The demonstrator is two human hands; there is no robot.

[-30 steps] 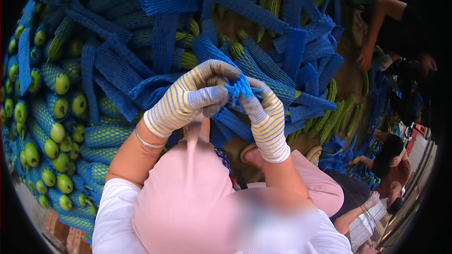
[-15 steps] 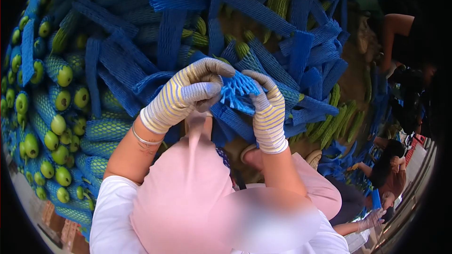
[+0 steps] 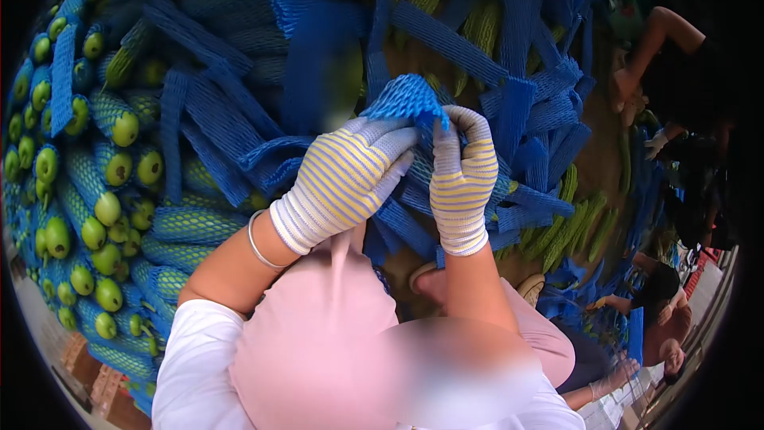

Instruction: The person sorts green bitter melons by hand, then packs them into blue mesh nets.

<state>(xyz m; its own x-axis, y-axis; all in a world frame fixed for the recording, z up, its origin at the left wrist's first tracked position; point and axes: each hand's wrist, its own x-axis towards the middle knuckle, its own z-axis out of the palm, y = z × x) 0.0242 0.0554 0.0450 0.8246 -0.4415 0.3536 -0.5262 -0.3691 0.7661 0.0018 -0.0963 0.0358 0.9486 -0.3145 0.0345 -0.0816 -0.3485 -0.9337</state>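
We could read no text, label, brand, number or sign anywhere in the view. The red strip with small pale marks [image 3: 699,277] at the far right was too small and blurred for us to make out any lettering.
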